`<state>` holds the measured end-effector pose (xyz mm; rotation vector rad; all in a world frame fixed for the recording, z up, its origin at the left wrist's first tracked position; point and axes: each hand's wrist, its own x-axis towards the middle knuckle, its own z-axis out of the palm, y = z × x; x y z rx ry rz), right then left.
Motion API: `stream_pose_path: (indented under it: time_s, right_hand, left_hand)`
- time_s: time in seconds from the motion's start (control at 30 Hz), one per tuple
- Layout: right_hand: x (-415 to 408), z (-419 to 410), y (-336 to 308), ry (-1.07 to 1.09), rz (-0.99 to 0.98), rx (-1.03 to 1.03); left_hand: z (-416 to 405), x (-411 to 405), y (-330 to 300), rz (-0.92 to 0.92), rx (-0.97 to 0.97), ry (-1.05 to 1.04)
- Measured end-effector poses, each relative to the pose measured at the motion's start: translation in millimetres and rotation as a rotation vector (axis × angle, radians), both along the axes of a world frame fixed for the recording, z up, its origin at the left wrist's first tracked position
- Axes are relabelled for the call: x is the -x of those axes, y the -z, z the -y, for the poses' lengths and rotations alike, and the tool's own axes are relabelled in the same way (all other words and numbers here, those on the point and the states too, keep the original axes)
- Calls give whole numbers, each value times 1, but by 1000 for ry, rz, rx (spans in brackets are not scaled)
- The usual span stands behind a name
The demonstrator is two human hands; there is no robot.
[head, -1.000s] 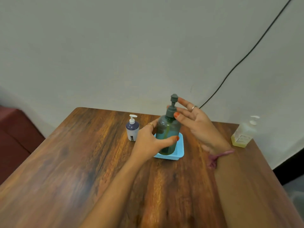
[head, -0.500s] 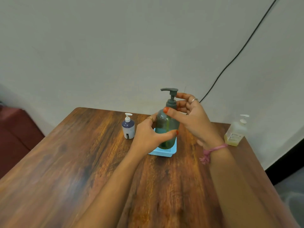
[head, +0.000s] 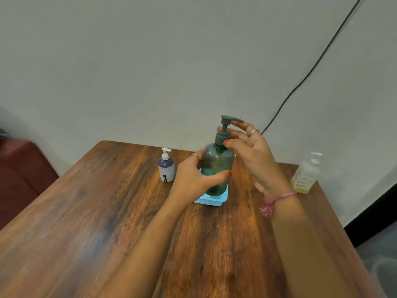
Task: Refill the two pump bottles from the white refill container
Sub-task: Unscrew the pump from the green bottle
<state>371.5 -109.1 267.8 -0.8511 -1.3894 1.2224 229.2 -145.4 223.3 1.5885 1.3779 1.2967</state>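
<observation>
A glossy, dark-grained wooden table (head: 90,211) stands against a plain off-white wall (head: 150,61) crossed by a thin black cable (head: 311,70), with a dark red upholstered seat (head: 19,175) beyond its left edge.

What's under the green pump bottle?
A light blue basket sits under the green pump bottle, on the table. The left hand hides the basket's left part.

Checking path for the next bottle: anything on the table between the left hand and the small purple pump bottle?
Nothing visible. The left hand grips the green pump bottle; the small purple pump bottle stands just to its left, with only bare wooden table between them.
</observation>
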Motion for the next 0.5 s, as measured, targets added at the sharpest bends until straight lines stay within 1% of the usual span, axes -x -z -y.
stream_pose_path:
  time_s: [0.03, 0.13, 0.17, 0.27, 0.33, 0.43, 0.5]
  right_hand:
    - [1, 0, 1, 7, 3, -8]
    - [4, 1, 6, 104, 115, -71]
    - [4, 1, 6, 123, 125, -81]
    - [0, 1, 5, 36, 48, -30]
    - [-1, 1, 4, 2, 56, -28]
    - [3, 1, 4, 74, 143, -32]
    - [4, 0, 4, 113, 143, -17]
  left_hand:
    - [0, 0, 0, -1, -3, 0]
    - [-1, -3, 2, -11, -11, -5]
    - [-1, -4, 3, -5, -10, -6]
    - [-2, -6, 5, 17, -5, -8]
    - [-2, -6, 5, 17, -8, -8]
    - [-1, -6, 5, 10, -5, -5]
    - [-1, -7, 5, 23, -5, -8]
